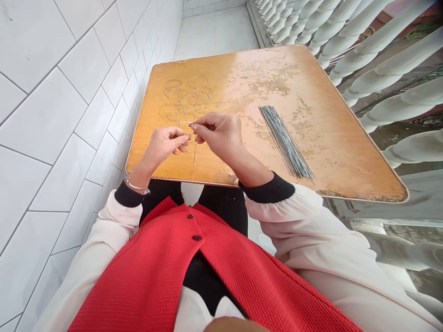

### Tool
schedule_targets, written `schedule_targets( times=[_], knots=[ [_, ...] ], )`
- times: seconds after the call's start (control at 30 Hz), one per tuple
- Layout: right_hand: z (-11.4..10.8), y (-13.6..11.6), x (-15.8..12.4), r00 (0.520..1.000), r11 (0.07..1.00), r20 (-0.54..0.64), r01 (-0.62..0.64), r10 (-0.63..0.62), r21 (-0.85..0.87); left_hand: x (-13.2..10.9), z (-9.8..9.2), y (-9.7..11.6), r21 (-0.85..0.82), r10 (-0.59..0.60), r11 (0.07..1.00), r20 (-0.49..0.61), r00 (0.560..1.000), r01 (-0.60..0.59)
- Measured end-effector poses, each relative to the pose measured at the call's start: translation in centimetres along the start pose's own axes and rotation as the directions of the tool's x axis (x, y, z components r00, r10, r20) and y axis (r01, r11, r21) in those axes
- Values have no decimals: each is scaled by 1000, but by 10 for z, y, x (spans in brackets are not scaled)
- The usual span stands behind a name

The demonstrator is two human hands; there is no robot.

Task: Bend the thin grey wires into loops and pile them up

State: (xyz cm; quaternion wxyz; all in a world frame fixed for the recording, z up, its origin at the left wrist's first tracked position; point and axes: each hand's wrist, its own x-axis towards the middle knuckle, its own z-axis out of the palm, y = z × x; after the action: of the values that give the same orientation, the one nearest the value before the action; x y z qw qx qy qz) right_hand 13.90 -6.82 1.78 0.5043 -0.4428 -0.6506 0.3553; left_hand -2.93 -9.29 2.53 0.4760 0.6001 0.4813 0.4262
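Observation:
Over the near left part of the wooden table (221,161), my left hand (168,144) and my right hand (219,131) meet fingertip to fingertip. Both are pinched on one thin wire (194,157); its curved part shows above the fingers and a straight end hangs down toward the table's near edge. Fingers hide the middle of it. Just beyond my hands lie several wire rings (199,95), overlapping on the tabletop. To the right of my right hand is a bundle of straight grey wires (285,140), lying slantwise.
A white tiled wall (83,101) runs close along the table's left side. White balusters (377,74) stand along the right side. The tabletop's finish is worn, and its near right edge is chipped. My knees are under the near edge.

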Motion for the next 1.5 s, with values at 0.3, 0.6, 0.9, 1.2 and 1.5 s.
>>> schedule_targets(
  times=[0.3, 0.6, 0.9, 1.2, 1.5],
  knots=[
    [2, 1, -1, 986, 959, 100, -155, 135, 237, 2, 15, -6, -194, -21, 981, -131, 991, -4],
    [5, 4, -4, 947, 841, 179, -320, 267, 436, 5, 30, -28, -248, 156, 941, -290, 944, -231],
    [-3, 3, 0, 947, 860, 161, -320, 278, 397, -2, 16, -32, -200, 65, 975, -143, 988, -93],
    [-9, -2, 3, 959, 922, 154, -272, 237, 277, -3, -1, -5, -24, 86, 995, -208, 974, -93],
    [-2, 1, -1, 977, 958, 100, -204, 188, 199, -1, 5, 6, -102, -124, 987, -18, 992, 121]
  ],
)
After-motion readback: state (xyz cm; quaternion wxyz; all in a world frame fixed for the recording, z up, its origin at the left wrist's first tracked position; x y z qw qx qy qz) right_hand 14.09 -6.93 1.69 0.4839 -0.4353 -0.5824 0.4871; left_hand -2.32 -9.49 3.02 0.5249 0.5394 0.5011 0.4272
